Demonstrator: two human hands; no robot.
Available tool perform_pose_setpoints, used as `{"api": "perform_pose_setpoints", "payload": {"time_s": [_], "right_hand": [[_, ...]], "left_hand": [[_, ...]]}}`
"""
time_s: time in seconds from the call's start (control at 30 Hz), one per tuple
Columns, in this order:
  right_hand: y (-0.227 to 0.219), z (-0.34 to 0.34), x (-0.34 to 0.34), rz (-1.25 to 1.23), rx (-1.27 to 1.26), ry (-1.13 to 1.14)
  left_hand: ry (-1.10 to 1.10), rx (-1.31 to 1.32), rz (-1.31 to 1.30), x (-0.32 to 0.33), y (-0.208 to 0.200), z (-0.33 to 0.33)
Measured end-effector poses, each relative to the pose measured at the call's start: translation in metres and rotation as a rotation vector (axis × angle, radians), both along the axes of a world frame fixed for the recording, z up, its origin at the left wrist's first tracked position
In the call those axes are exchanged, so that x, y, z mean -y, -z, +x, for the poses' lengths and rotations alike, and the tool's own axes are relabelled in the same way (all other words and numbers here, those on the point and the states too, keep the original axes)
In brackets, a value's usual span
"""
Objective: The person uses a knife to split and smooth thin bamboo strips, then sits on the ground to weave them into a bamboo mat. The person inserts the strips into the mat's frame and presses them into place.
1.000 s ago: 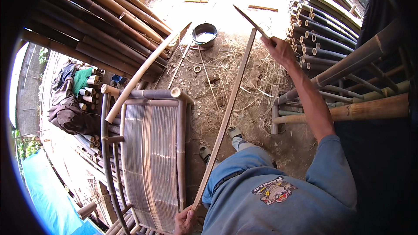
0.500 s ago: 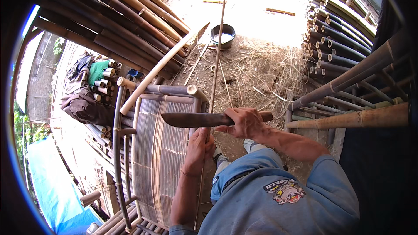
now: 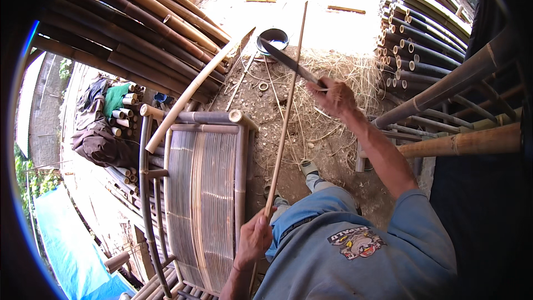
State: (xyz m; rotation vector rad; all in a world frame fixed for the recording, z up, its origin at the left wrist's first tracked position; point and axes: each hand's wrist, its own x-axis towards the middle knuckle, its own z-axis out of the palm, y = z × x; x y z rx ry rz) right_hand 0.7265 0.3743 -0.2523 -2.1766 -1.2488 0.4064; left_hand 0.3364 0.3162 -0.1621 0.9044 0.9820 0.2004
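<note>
My left hand (image 3: 255,240) is closed around the lower part of a long, thin bamboo strip (image 3: 285,133), which slants up and away in front of me. Out at arm's length, my right hand (image 3: 334,99) grips a machete (image 3: 281,56) by its handle, mostly hidden in the fist. Its dark blade points to the far left and crosses the strip near the upper part. Whether the edge touches the strip I cannot tell. Beside my left hand stands a bamboo bench (image 3: 240,178) with a slatted top.
A black bucket (image 3: 276,34) stands on the ground ahead, near a heap of shavings (image 3: 355,78). Bamboo poles are stacked at the far left (image 3: 127,39) and right (image 3: 411,50). A pale split bamboo piece (image 3: 194,91) leans on the bench. Bamboo railings (image 3: 461,144) flank my right.
My right hand has moved away from me along the strip, and the machete has swung from level to slanting. My left hand has drawn back toward my body, still holding the strip.
</note>
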Motion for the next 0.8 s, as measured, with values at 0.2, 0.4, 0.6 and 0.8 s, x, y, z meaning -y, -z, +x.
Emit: {"api": "perform_pose_setpoints", "payload": {"time_s": [0.2,0.4,0.6,0.8], "right_hand": [[-0.007,0.043,0.001,0.015,0.213,-0.119],[-0.01,0.085,-0.006,0.05,0.314,-0.064],[-0.033,0.175,0.002,-0.046,0.003,0.458],[-0.027,0.133,-0.002,-0.028,-0.048,0.295]], "left_hand": [[0.024,-0.006,-0.029,0.028,-0.007,-0.062],[0.062,0.004,-0.013,0.038,-0.017,-0.107],[0.037,-0.052,-0.149,0.061,0.0,-0.193],[0.003,-0.164,-0.069,0.042,0.022,-0.132]]}}
